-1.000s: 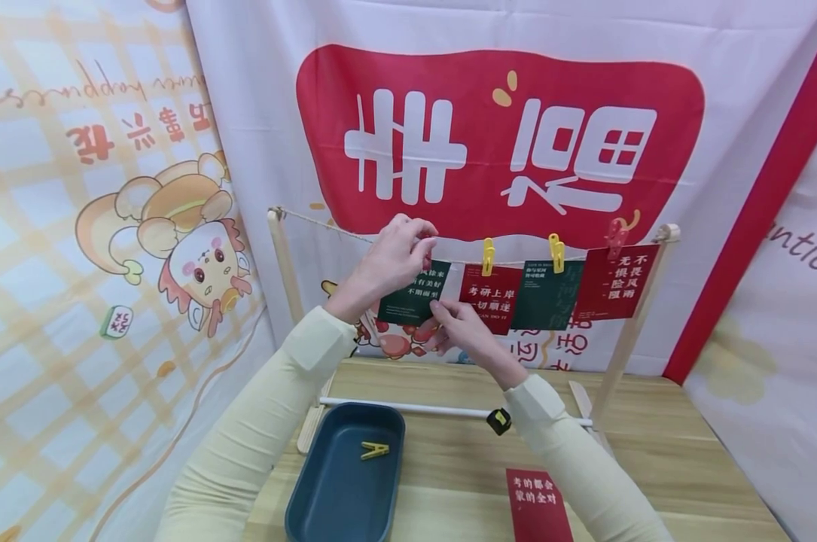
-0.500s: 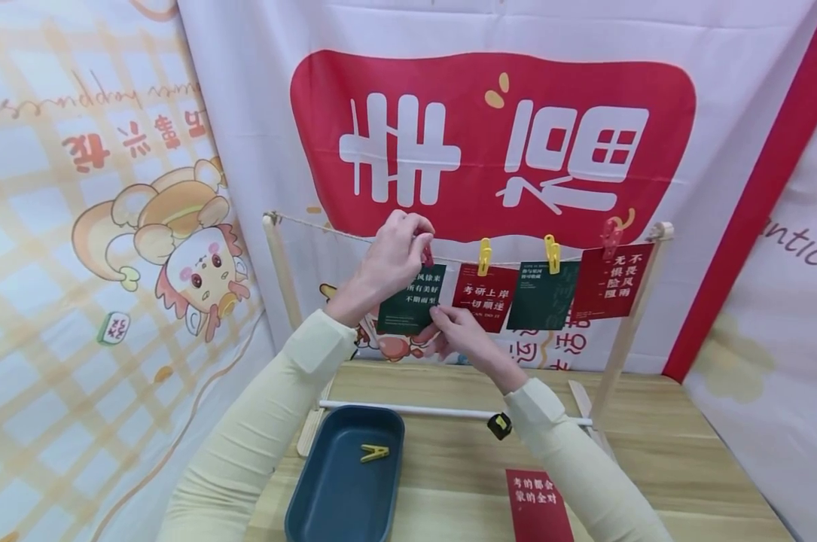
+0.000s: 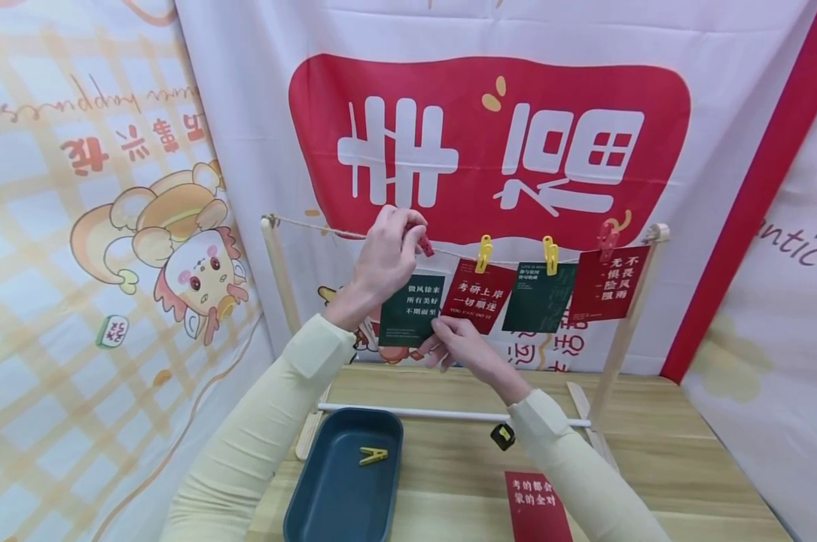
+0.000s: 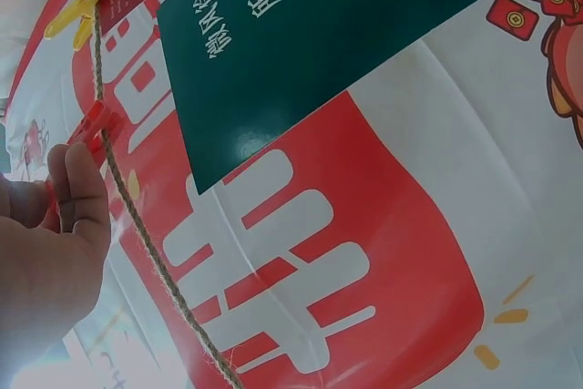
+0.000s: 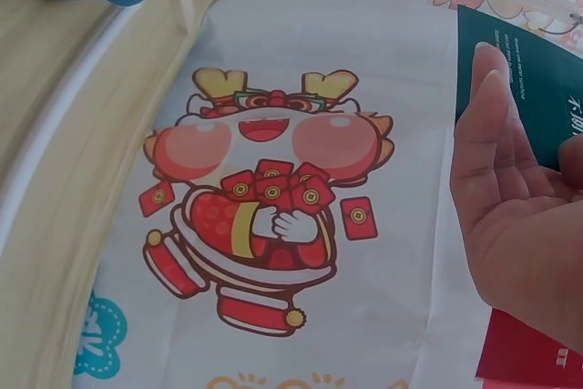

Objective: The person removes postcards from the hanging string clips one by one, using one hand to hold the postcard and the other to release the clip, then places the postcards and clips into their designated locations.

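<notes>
My left hand [image 3: 384,252] pinches a red clothespin [image 3: 425,245] up at the twine [image 4: 164,271]. In the left wrist view this clothespin's jaws overlap the twine, and a dark green card [image 4: 273,61] lies apart from them. Below the line, the right hand [image 3: 472,350] pinches that card at its lower right edge, thumb on the printed face. To the right hang a red card [image 3: 476,293] under a yellow clothespin [image 3: 483,254], another green card [image 3: 540,301] under a second yellow clothespin [image 3: 550,256], and a red card [image 3: 608,282] under a red clothespin [image 3: 608,239].
Wooden posts [image 3: 282,278] hold the twine, with a white rod [image 3: 415,412] low between them. A blue tray [image 3: 340,497] on the table contains a yellow clothespin [image 3: 373,455]. Nearby lie a red card [image 3: 537,504] and a small black-and-yellow object [image 3: 502,436].
The green card has come down away from the twine and the red clothespin, along with the right hand. My left hand has shifted slightly up and left, still holding the clothespin.
</notes>
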`<state>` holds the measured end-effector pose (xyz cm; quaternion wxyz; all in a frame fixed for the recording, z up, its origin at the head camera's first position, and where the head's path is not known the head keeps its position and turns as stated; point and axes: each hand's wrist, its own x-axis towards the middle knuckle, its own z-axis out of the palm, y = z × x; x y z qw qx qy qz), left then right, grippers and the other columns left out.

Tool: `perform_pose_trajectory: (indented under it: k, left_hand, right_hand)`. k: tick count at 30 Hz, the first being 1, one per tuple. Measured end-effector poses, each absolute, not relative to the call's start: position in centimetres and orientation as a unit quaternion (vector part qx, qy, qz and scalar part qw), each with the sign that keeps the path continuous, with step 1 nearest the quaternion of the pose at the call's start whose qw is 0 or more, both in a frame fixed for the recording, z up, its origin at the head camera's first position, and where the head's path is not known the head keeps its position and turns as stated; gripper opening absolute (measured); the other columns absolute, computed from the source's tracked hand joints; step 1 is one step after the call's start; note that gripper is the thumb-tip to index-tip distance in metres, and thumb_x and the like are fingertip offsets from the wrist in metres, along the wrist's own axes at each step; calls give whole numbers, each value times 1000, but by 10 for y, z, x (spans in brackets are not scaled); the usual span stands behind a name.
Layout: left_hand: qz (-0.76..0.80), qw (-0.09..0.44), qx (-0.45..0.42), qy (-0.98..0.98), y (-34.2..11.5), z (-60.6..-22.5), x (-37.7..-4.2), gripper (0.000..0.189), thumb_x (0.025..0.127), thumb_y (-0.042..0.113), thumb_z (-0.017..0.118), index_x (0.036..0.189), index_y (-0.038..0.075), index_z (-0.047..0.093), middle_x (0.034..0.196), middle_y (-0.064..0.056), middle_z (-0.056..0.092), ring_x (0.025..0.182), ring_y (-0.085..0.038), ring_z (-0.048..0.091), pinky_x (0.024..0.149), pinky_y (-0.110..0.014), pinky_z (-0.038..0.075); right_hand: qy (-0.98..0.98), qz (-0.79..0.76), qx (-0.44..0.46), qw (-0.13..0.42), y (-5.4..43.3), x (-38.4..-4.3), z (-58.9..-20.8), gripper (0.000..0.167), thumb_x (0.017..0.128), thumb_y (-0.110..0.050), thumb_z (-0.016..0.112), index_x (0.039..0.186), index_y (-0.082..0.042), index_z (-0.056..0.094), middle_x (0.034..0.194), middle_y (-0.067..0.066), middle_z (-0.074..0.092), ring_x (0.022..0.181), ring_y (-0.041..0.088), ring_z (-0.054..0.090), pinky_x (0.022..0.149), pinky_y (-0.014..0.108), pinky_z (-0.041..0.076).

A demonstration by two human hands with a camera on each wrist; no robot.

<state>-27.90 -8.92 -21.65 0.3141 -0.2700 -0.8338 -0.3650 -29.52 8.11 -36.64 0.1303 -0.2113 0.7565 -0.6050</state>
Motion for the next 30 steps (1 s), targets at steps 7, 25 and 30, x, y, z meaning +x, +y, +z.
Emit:
perform_pose_trajectory:
  k: [7,25,30]
  left_hand:
    - [-394,324,-269,-817,-93,-219,-276,21,97,18,60,113,5,60,109,-9,56,86,-14,63,78,-26,58]
    - [-304,401,-322,-802,-98,-222,-277,14,96,14,62,102,3,69,103,-9,62,92,-16,62,85,-27,57]
    - [-292,410,-338,-795,-97,-224,-279,16,97,16,60,104,4,68,103,-8,62,93,-14,62,89,-24,56]
  right_hand:
    - [764,-599,-201,131,85,-292,-373,36,103,-38,47,123,-10,59,107,16,71,81,28,72,72,34,59]
    - [768,-587,-206,153,91,-286,-380,34,104,-34,46,120,-7,59,107,21,70,81,27,72,70,36,59]
    - [773,-581,-207,148,92,-285,-382,33,104,-33,46,120,-8,59,105,20,71,80,28,72,68,37,59]
